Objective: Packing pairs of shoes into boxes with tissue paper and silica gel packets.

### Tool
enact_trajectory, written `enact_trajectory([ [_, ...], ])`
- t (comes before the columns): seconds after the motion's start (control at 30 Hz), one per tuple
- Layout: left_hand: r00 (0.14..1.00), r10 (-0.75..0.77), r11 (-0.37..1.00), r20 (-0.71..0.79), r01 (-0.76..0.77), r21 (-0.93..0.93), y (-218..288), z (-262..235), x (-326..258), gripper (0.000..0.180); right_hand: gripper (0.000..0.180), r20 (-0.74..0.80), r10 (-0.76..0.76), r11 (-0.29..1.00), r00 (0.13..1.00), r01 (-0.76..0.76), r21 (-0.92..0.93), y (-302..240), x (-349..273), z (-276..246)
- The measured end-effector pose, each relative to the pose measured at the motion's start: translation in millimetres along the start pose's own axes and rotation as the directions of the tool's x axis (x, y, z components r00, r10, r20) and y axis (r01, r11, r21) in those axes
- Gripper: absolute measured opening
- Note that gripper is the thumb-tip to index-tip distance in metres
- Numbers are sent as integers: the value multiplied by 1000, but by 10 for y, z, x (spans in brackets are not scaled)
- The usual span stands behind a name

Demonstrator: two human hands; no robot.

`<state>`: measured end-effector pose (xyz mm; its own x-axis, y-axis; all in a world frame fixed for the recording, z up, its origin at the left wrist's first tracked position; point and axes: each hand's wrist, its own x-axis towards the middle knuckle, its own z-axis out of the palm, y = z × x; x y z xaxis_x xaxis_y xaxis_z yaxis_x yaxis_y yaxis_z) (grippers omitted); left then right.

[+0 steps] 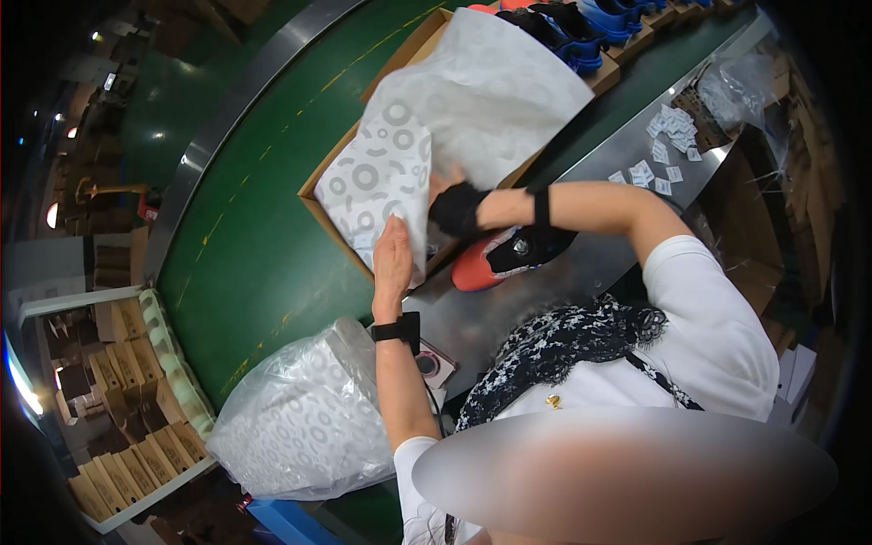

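Closest to the camera are the person's white T-shirt (713,327) and black-and-white lace-trimmed apron (545,350), on the near side of an open cardboard shoebox (409,50). The shoebox sits askew on a green conveyor belt (245,236), which seems to give it a flat bed within reach of both arms. Ring-printed tissue paper (472,100) rises out of it and spills over its rim, hiding nearly all of the inside; whether anything lies beneath cannot be told.

At the near end of the shoebox, the left hand (392,252) is against the paper's edge, fingers straight and together, perhaps to keep the light sheet from springing outward; whether the thumb pinches it cannot be seen. The right hand (444,183), over the shoebox's right side, is blurred and partly hidden, so its grip cannot be told.

Just beside the shoebox, below the right forearm, a red-and-black sports shoe (477,265) lies by a metal worktop (581,282), probably for easy reach. Farther right of the shoebox, small white sachets (672,127) are scattered loosely, likely so single ones lift easily. A clear plastic bag (300,427) of printed tissue lies nearer the person than the shoebox, handy to the left arm. Beyond the shoebox stand blue-and-black sports shoes (584,56).
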<state>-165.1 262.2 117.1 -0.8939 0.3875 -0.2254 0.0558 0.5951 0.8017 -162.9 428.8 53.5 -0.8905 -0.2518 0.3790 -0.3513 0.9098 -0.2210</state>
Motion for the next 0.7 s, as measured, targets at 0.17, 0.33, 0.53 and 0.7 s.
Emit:
enact_trajectory([
  [0.17, 997, -46, 872, 65, 9, 490, 111, 152, -31, 55, 40, -208, 180, 976, 961, -202, -87, 970, 19, -987],
  [0.33, 910, 258, 926, -324, -137, 351, 196, 240, -122, 36, 7, -376, 406, 879, 833, -243, 411, 770, -647, -1821],
  [0.53, 879, 465, 853, 105, -476, 214, 420, 608, -804, 67, 56, 510, 569, 448, 645, -763, 466, 842, -1649, -1232],
  [0.7, 947, 294, 942, -133, -263, 211, 198, 821, -873, 63, 47, 877, 112, 181, 467, -877, 444, 522, -1234, -1587],
])
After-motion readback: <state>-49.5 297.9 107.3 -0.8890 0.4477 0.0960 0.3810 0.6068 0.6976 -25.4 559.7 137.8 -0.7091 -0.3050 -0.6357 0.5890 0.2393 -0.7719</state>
